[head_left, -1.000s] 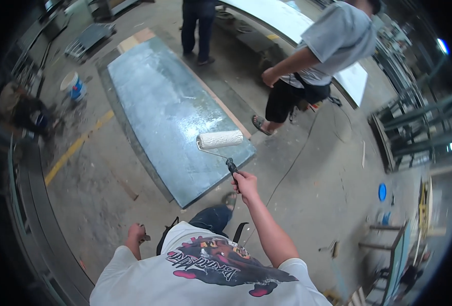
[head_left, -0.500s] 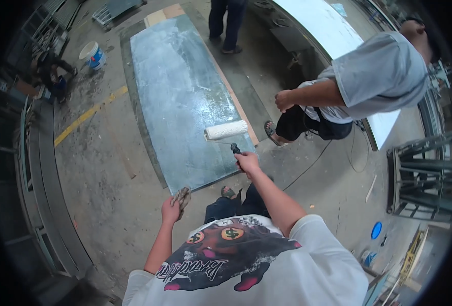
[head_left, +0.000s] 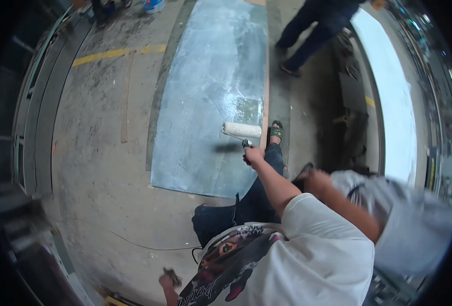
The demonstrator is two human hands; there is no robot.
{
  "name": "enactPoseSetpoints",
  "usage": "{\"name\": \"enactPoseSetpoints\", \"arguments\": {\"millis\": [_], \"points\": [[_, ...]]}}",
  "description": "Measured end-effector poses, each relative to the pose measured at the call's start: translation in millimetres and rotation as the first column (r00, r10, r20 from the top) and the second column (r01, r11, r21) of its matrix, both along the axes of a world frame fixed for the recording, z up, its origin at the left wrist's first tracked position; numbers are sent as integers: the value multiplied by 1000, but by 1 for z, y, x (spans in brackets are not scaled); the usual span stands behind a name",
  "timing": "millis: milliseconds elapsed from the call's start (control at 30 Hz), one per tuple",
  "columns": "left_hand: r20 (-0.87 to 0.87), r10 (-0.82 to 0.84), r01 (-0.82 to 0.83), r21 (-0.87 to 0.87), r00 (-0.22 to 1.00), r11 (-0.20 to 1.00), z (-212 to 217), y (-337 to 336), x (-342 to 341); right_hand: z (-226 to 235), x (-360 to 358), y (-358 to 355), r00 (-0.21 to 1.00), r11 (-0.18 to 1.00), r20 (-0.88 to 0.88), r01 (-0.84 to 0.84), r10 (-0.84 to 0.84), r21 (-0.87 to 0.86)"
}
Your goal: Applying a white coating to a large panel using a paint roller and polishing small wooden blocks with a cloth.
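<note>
My right hand (head_left: 252, 153) is closed around the dark handle of a paint roller. Its white sleeve (head_left: 241, 129) rests on the right side of a long grey metal sheet (head_left: 205, 97) lying on the concrete floor, next to a wet glossy patch. My left hand (head_left: 168, 278) hangs low at the bottom edge, away from the sheet. Something small and dark shows at its fingers, but I cannot make out what it is. My white printed shirt and dark trousers fill the lower middle.
A person in a grey shirt (head_left: 409, 229) bends close at my right, a hand (head_left: 315, 179) near my arm. Another person in dark trousers (head_left: 312, 30) stands beyond the sheet. A white panel (head_left: 392, 102) lies right. A thin cable (head_left: 149, 248), wood strip (head_left: 125, 102) and yellow line (head_left: 118, 51) cross the floor.
The view has swung round. My left hand has dropped back from the sheet's near edge. The roller stays on the sheet's right side. The grey-shirted person is now closer.
</note>
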State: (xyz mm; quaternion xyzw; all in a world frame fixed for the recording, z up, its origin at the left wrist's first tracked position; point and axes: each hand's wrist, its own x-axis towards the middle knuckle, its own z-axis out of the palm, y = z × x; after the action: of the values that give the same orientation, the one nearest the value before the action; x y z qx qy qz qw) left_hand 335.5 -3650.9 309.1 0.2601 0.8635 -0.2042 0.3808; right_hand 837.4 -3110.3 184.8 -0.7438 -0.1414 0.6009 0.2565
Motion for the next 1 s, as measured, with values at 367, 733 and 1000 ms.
{"name": "enactPoseSetpoints", "arguments": {"millis": [367, 733, 1000], "points": [[-141, -451, 421, -200, 881, 885, 50, 334, 175, -230, 135, 189, 865, 968, 447, -249, 229, -14], [-153, 33, -31, 15, 988, 999, -21, 271, 296, -382, 198, 369, 694, 875, 598, -483, 402, -27], [-132, 240, -197, 274, 962, 941, -97, 401, 328, -333, 178, 471, 802, 849, 321, -529, 504, -12]]}}
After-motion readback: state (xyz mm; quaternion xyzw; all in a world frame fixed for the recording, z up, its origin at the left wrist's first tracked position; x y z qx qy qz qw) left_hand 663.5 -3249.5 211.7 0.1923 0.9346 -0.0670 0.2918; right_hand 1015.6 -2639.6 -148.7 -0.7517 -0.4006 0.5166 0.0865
